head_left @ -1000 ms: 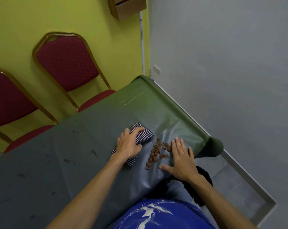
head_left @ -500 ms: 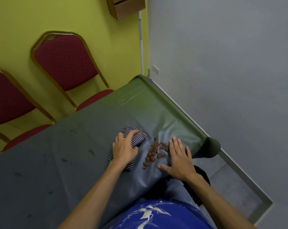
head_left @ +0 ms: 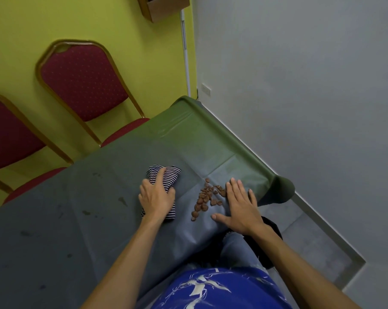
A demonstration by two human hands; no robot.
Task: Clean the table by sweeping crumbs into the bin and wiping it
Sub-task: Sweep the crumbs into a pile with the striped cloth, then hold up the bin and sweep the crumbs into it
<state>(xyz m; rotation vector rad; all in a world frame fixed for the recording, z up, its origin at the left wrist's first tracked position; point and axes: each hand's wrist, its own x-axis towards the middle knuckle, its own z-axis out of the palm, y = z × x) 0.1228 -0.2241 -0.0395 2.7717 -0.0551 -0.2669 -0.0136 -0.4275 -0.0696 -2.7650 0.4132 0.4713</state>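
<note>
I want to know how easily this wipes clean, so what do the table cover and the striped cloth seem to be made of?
The table cover looks like green plastic or vinyl sheeting: smooth, with a soft sheen, sharp fold creases, and it drapes over the corner. The striped cloth under the left hand looks like soft knit fabric, matte and bunched into folds; its fibre can't be told.

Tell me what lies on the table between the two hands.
In the head view, a cluster of small brown crumbs lies on the grey-green tablecloth between left hand and right hand.
</note>
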